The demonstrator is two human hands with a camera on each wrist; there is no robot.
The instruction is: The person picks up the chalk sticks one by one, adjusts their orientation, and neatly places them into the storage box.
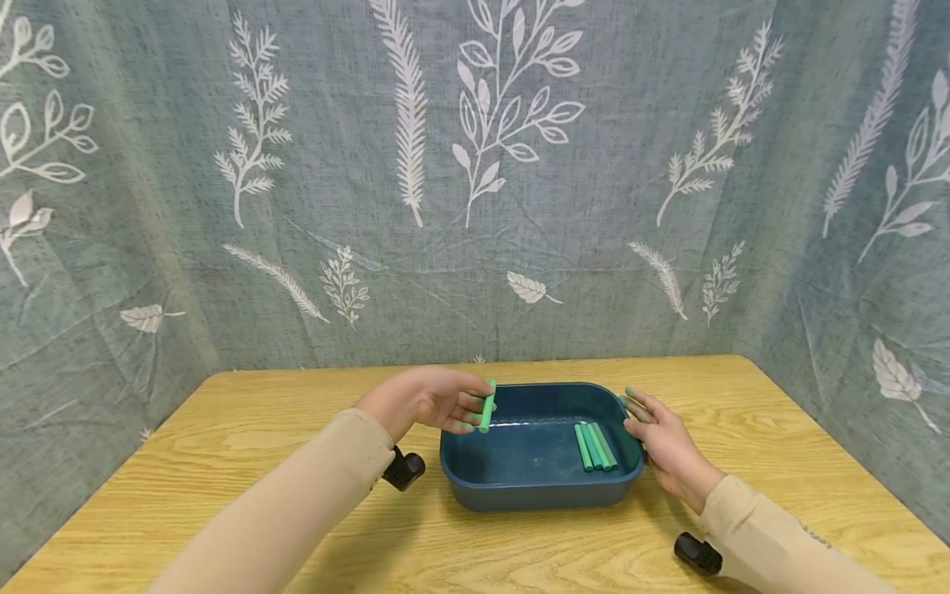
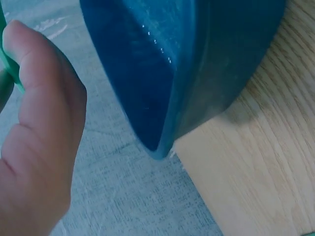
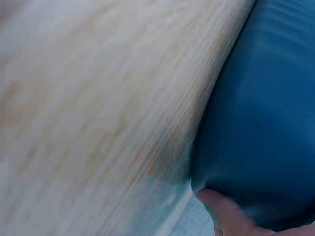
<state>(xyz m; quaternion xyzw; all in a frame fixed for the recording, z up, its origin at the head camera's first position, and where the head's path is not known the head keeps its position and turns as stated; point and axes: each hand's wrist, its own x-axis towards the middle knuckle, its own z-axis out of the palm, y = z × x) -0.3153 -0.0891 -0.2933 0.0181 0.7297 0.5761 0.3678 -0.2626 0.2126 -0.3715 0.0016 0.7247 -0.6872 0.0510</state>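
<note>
The left hand [image 1: 448,401] pinches a slender green rod [image 1: 487,410] over the left end of a blue rectangular plastic tub [image 1: 542,497]. The right hand [image 1: 674,452], fingers extended, touches the tub's right end. A loosened pinch could drop the rod outside the tub.

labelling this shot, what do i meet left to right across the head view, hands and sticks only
Left hand, green stick it holds, row of green sticks in the blue bin, right hand.
</note>
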